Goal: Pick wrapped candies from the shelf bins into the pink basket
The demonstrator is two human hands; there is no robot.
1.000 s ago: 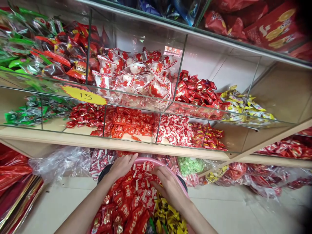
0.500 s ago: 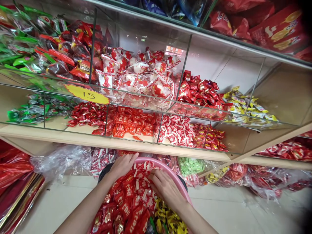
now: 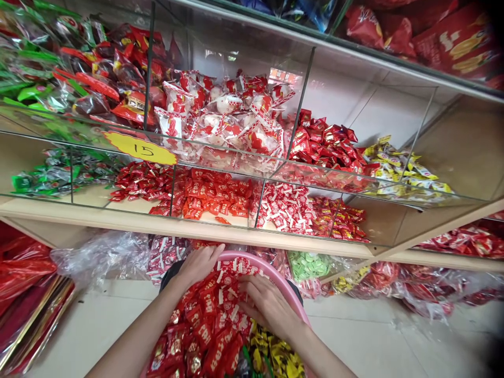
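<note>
A pink basin (image 3: 292, 296) full of wrapped candies stands low in front of me. My left hand (image 3: 200, 264) grips its far left rim, fingers pointing away and partly hidden. Inside the basin, my right hand (image 3: 265, 302) rests on small red-and-white candies (image 3: 232, 294), its fingers loosely bent and the thumb apart from them. Nothing shows in its grasp. Left of it lie larger red candy packets (image 3: 207, 331). Yellow-wrapped candies (image 3: 275, 354) are under my right wrist, near a little green wrapper.
A glass-fronted shelf (image 3: 220, 231) spans the view above the basin, its compartments holding several kinds of candy. A yellow price tag (image 3: 140, 149) reads 15. Clear plastic bags (image 3: 102, 257) and bagged candies (image 3: 309, 265) lie beneath the shelf. Red bags (image 3: 23, 262) stand at left.
My right hand's fingers have spread slightly, with a gap now showing between thumb and fingers. The left hand stays on the basin rim. The view has shifted a little.
</note>
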